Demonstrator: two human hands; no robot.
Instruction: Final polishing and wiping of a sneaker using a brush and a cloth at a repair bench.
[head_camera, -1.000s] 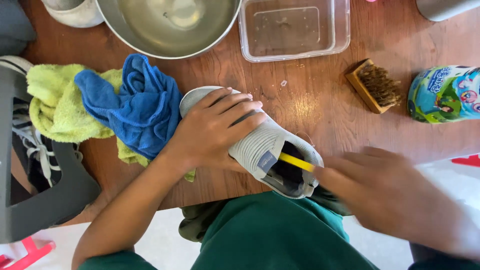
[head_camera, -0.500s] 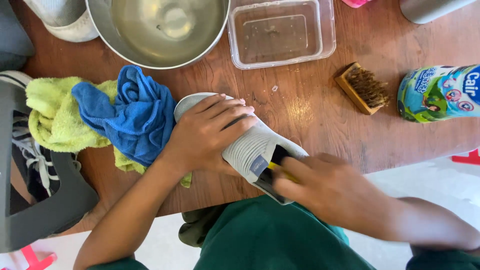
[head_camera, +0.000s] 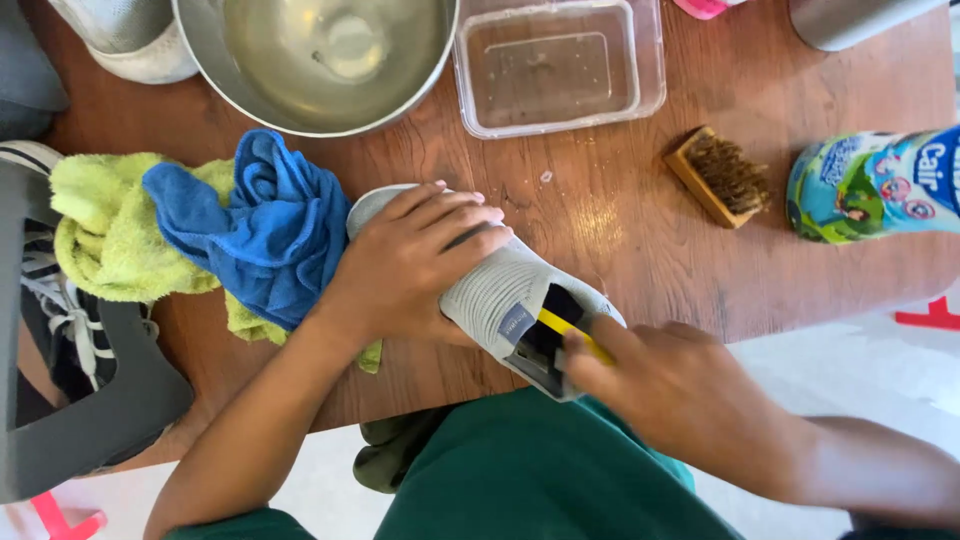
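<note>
The grey shoe (head_camera: 485, 285), lying at the tabletop (head_camera: 620, 230) edge beside the blue cloth (head_camera: 265, 225), is best kept pinned by the left hand (head_camera: 410, 265) clasped over it while the yellow tool (head_camera: 568, 333) (pinched in the right hand (head_camera: 680, 395)) is worked inside the opening with short, light strokes.

Grey shoe (head_camera: 490, 290) on table edge, yellow tool (head_camera: 560, 325) inside.

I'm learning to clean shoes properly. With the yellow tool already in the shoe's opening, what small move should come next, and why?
Probably a short stroke deeper inside: the right hand has the yellow tool angled into the grey shoe, which the left hand pins to the table.
</note>
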